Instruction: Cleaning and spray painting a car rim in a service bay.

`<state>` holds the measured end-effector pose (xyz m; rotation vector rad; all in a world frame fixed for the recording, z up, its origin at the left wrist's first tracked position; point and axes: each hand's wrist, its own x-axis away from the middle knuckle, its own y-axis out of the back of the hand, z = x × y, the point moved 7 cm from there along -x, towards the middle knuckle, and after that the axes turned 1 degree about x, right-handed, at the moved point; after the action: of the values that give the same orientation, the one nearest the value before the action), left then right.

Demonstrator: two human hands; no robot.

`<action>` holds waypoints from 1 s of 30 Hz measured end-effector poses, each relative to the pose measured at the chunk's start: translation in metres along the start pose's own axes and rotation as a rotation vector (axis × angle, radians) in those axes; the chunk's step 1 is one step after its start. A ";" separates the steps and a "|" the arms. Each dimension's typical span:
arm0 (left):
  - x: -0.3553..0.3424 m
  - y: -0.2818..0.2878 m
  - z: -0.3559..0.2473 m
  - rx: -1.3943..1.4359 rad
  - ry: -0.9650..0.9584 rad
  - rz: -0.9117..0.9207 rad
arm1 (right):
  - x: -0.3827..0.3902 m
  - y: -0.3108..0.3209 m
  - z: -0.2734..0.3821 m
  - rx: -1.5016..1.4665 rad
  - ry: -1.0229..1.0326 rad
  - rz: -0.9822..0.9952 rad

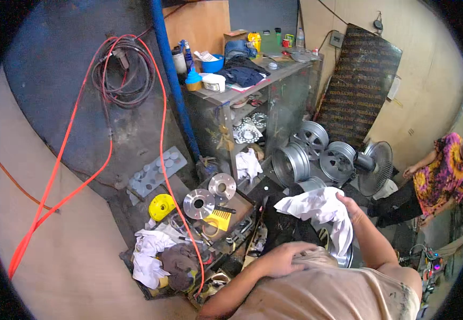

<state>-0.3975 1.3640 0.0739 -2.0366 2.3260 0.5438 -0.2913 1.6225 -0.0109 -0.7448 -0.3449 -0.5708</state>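
White cloth point(317, 205) in the right hand point(354, 208) — grip closed on its upper right edge.
The cloth extends leftward and hangs before a wheel point(348, 257); the left hand point(277, 260), lower left, rests against the tan shirt point(327, 293), its hold indiscernible — a cluttered counter point(240, 207) bearing metal flanges point(190, 208) stands left, silver wheels point(291, 162) beside the grey cabinet point(290, 93).

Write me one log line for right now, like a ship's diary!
left hand: at tan shirt | right hand: holding white cloth | farther off: silver wheel | far right: another person
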 end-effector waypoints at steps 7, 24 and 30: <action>0.069 -0.072 0.071 0.381 0.013 0.257 | 0.046 0.020 -0.056 0.010 -0.029 -0.007; 0.070 -0.149 0.097 0.303 0.424 -0.762 | 0.171 0.015 -0.191 0.430 0.182 -0.051; 0.095 -0.267 0.061 0.458 0.437 -0.855 | 0.285 0.101 -0.222 -0.014 0.359 -0.174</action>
<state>-0.1698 1.2628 -0.0732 -2.7168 1.2491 -0.4492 0.0172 1.4202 -0.0796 -0.6142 -0.0725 -0.8568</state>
